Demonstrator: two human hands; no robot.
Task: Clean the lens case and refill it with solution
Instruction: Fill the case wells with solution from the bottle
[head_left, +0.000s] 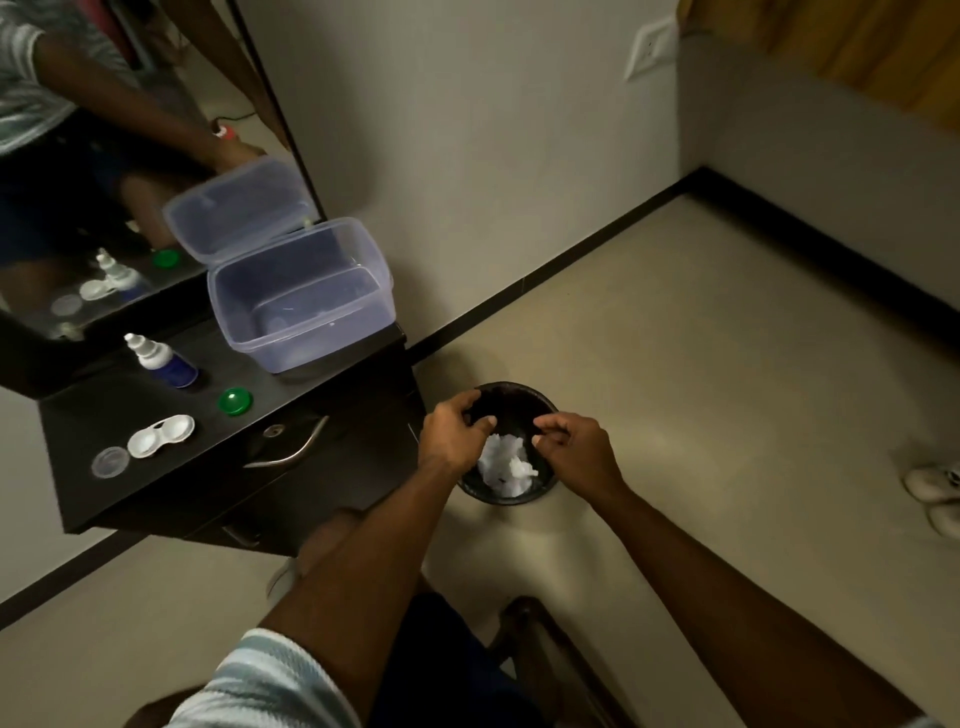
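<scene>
Holding our left hand (453, 430) and right hand (574, 446), fingers loosely curled and empty, over the black bin (511, 396) containing crumpled tissue (506, 467); the plastic box (306, 306) sits open.

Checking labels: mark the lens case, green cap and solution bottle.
lens case (161, 436): head view, middle of the white body.
green cap (235, 401): head view, centre of top.
solution bottle (174, 365): head view, blue body.

- White lens case (160, 436), two joined round wells, both uncapped and facing up, flat near the front left of the dark counter (322, 387).
- Green cap (235, 401), off, just right of the case.
- Clear cap (110, 462), off, just left of it.
- Solution bottle (161, 360), blue body, white nozzle, upright behind the case.
</scene>
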